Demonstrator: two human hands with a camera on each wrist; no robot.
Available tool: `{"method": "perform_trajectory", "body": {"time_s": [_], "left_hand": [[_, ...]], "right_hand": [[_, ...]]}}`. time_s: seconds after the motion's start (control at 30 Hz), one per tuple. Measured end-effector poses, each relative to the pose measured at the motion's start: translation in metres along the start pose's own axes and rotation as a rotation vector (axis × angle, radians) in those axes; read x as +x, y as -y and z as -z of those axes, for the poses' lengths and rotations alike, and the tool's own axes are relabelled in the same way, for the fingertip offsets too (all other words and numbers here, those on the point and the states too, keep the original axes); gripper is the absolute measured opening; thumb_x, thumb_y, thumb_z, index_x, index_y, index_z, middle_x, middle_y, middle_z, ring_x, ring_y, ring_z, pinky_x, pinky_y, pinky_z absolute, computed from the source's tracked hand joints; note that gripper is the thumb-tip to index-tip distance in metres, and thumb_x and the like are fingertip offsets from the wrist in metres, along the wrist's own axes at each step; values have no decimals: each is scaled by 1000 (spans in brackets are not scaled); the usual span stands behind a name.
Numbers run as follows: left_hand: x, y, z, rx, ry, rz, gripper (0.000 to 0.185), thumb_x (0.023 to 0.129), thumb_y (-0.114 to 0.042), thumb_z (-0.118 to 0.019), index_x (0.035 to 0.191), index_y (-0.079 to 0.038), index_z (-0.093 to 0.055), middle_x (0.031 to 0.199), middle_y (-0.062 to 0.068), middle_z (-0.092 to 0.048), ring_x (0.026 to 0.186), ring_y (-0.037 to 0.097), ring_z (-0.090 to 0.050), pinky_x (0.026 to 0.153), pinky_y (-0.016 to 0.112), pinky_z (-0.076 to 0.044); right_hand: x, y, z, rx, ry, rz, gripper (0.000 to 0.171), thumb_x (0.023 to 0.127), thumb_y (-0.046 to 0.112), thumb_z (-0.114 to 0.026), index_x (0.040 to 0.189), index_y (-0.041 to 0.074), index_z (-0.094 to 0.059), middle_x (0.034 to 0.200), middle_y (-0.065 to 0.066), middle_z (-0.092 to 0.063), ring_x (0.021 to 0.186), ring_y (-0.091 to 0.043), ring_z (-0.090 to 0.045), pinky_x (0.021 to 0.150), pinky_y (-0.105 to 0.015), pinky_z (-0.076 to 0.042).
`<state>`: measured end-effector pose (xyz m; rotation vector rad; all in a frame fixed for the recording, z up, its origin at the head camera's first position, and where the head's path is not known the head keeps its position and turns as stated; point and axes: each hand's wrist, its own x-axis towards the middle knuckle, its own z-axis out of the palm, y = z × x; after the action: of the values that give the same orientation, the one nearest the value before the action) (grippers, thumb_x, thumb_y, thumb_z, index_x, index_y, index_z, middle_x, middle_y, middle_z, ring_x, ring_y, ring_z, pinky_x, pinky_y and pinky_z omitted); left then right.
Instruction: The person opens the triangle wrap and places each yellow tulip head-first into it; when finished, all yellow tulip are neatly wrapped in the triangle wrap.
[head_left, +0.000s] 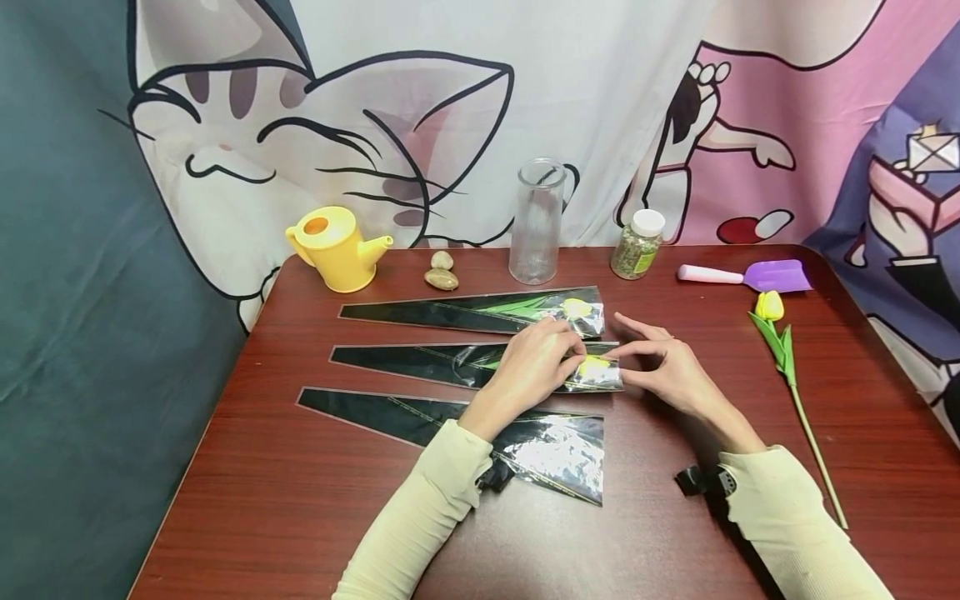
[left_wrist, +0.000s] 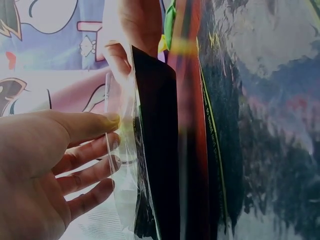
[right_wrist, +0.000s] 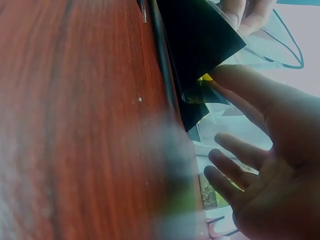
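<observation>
Three sleeves: I see three long black-and-clear flower sleeves lying side by side in the middle of the frame, on the table (head_left: 300, 517).
Middle sleeve: the middle sleeve (head_left: 420, 362) holds a yellow flower head (head_left: 594, 367) at its wide right end; both hands meet there.
Left hand: my left hand (head_left: 534, 364) rests on the wide end of the middle sleeve, its fingertips bent onto the clear film at the flower head; in the left wrist view the thumb and fingers touch the clear edge, and I cannot tell whether they pinch it.
Right hand: my right hand (head_left: 670, 369) lies just right of that end, fingers spread and loose, the index tip touching the sleeve's edge; nothing is clamped in it.
Upper sleeve: the upper sleeve (head_left: 450, 312) also holds a yellow flower, with green leaves showing.
Lower sleeve: the lower sleeve (head_left: 555, 454) lies partly under my left forearm.
Loose tulip: a yellow tulip (head_left: 780, 346) lies at the right of the frame, well apart from the sleeves.
Back row: a yellow watering can (head_left: 336, 247), two stones (head_left: 441, 272), a clear vase (head_left: 537, 222), a small jar (head_left: 637, 244) and a purple scoop (head_left: 750, 275).
</observation>
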<state>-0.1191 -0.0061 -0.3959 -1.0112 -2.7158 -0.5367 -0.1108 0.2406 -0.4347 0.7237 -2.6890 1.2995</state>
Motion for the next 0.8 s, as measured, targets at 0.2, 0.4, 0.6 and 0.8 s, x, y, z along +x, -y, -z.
{"method": "perform_trajectory", "body": {"time_s": [0.2, 0.4, 0.6, 0.8], "left_hand": [[0, 0, 0, 7, 2, -17, 8, 93, -31, -69, 91, -24, -73, 90, -12, -59, 80, 8, -48, 71, 23, -42], [0, 0, -1, 15, 3, -20, 8, 91, -31, -70, 91, -23, -73, 91, -12, -59, 82, 8, -49, 73, 24, -43], [0, 0, -1, 23, 8, -27, 21, 92, -37, -69, 102, -20, -74, 98, -9, -62, 88, 10, -54, 76, 25, -45], [-1, 0, -1, 26, 11, -22, 25, 92, -38, -68, 106, -19, -74, 101, -8, -62, 90, 10, -54, 76, 24, -45]], "right_hand": [[0, 1, 0, -13, 6, -19, 28, 78, 4, -81, 100, 21, -78, 145, -11, -48, 131, -32, -42, 98, -18, -28], [-1, 1, 4, -33, -19, -38, 25, 78, 13, -84, 100, 23, -78, 142, -10, -52, 129, -29, -45, 98, -17, -29], [-6, 5, 22, -110, -83, -75, 22, 82, 18, -81, 103, 21, -77, 137, -6, -56, 125, -27, -49, 94, -18, -31], [-13, 9, 41, -126, -153, -123, 31, 84, 19, -80, 113, 21, -73, 137, -3, -57, 121, -26, -51, 89, -17, -38]]}}
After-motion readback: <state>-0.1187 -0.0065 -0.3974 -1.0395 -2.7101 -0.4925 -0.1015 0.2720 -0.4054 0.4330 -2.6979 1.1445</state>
